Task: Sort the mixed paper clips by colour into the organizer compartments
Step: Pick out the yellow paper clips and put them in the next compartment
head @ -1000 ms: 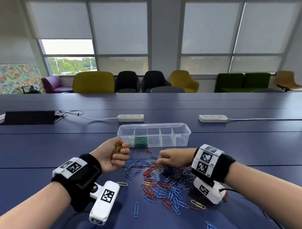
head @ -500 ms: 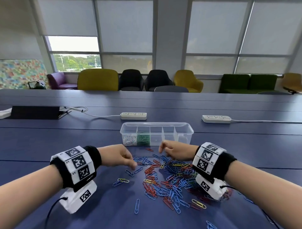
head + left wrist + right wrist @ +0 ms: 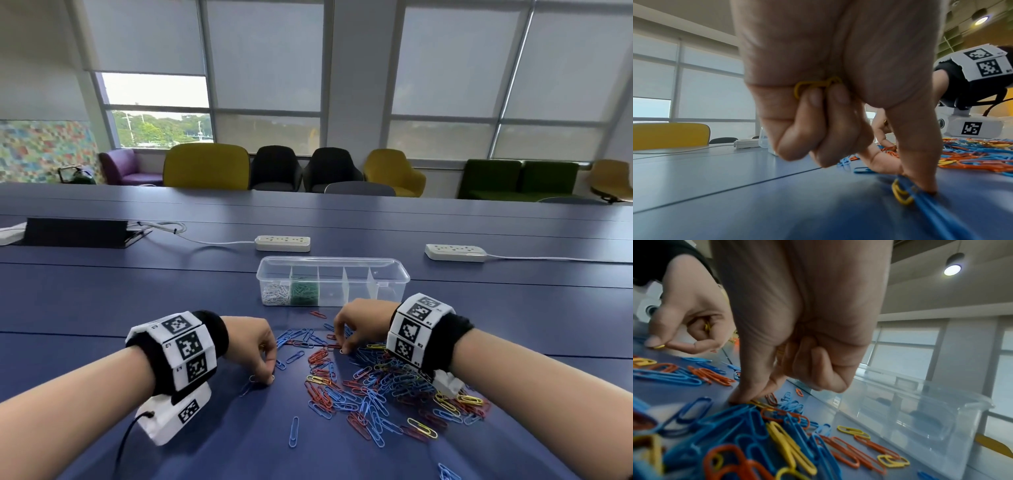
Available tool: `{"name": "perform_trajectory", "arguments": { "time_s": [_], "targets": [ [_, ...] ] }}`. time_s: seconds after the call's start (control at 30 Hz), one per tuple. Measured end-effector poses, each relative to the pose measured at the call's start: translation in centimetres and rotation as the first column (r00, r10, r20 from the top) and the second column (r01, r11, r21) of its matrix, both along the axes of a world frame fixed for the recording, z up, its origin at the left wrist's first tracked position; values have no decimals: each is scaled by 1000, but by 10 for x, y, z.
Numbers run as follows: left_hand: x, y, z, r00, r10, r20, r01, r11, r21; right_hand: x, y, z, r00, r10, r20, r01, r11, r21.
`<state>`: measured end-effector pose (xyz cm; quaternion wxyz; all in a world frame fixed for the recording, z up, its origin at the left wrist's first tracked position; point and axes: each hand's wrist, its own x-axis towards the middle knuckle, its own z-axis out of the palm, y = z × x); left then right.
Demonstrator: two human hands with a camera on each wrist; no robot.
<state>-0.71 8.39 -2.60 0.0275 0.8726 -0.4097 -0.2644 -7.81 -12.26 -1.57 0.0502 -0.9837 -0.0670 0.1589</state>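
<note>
Both of your hands are down on the counter (image 3: 102, 301) at the mixed paper clips (image 3: 376, 383). Your left hand (image 3: 251, 346) pinches a yellow clip (image 3: 900, 194) beside a blue one, with more yellow clips (image 3: 816, 85) curled in its palm. Your right hand (image 3: 363, 320) pinches into the pile, other fingers curled. Just beyond stands the organizer (image 3: 394, 274), white and green clips in its two leftmost compartments.

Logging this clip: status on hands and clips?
Left hand holds yellow clips, fingertips on another. Right hand pinching into the mixed pile. Organizer: white, green filled; rest empty. Nothing blocking.
</note>
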Motion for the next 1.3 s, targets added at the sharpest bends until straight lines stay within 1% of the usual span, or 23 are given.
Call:
{"name": "perform_trajectory", "arguments": {
  "time_s": [0.1, 0.17, 0.2, 0.23, 0.27, 0.3, 0.33, 0.37, 0.4, 0.43, 0.47, 0.5, 0.53, 0.6, 0.63, 0.77, 0.8, 0.87, 0.97, 1.07, 1.17, 1.2, 1.3],
  "targets": [
    [0, 2, 1, 1000, 9, 0, -9, 999, -50, -3, -1, 2, 1000, -23, 5, 23, 1000, -21],
    [0, 2, 7, 996, 70, -50, -76, 989, -129, -4, -3, 1, 999, -32, 13, 32, 999, -25],
    [-1, 1, 11, 986, 131, -100, -149, 970, -190, -5, -4, 0, 999, -30, 15, 30, 999, -15],
    [-4, 0, 17, 960, 204, -192, -251, 931, -266, -6, -5, -1, 1000, -29, 9, 29, 1000, -6],
    [-5, -2, 22, 907, 262, -329, -373, 863, -341, -6, -6, -2, 1000, -29, 4, 29, 1000, -1],
    [-7, -4, 28, 825, 273, -495, -493, 777, -393, -7, -7, -2, 999, -35, 2, 35, 999, 4],
    [-8, -7, 33, 711, 228, -665, -604, 682, -412, -7, -8, -3, 999, -39, 4, 39, 999, 13],
    [-7, -10, 37, 578, 137, -805, -699, 592, -401, -7, -8, -3, 999, -42, 6, 42, 999, 21],
    [-7, -15, 40, 441, 19, -897, -773, 516, -370, -8, -9, -4, 999, -40, 8, 39, 999, 27],
    [-9, -20, 41, 313, -105, -944, -831, 450, -325, -10, -8, -4, 999, -40, 6, 40, 999, 27],
    [-11, -25, 40, 202, -210, -956, -880, 390, -272, -10, -8, -5, 999, -39, 5, 39, 999, 26],
    [-14, -32, 38, 119, -293, -949, -916, 337, -219, -11, -8, -5, 999, -40, 4, 40, 999, 22],
    [-17, -39, 34, 67, -350, -934, -941, 288, -175, -12, -9, -5, 999, -41, 9, 41, 999, 26],
    [-23, -53, 24, 8, -403, -915, -971, 216, -103, -15, -14, -2, 997, -66, 27, 64, 996, 66],
    [-27, -60, 18, -28, -420, -907, -978, 198, -62, -18, -18, 1, 996, -79, 34, 76, 993, 90],
    [-35, -79, -6, -215, -524, -824, -975, 160, 152, -37, -38, 17, 992, -118, 36, 109, 978, 180],
    [-37, -83, -11, -235, -546, -804, -972, 146, 186, -42, -42, 22, 991, -123, 49, 111, 972, 208],
    [-41, -92, -19, -247, -573, -781, -969, 143, 200, -49, -47, 29, 985, -133, 108, 102, 962, 255],
    [-50, -104, -21, -248, -542, -803, -966, 195, 167, -46, -40, 40, 974, -111, 197, 44, 948, 314],
    [-53, -110, -21, -236, -497, -835, -969, 190, 160, -32, -19, 40, 974, -44, 223, -18, 964, 266],
    [-48, -108, -25, -228, -455, -861, -973, 137, 186, -20, -3, 34, 976, 40, 213, -71, 988, 139],
    [-46, -107, -26, -234, -466, -853, -972, 128, 197, -18, -1, 33, 975, 52, 214, -81, 988, 130],
    [-43, -105, -28, -270, -549, -791, -962, 129, 239, -19, -11, 37, 952, -19, 304, -70, 957, 280]
  ]
}}
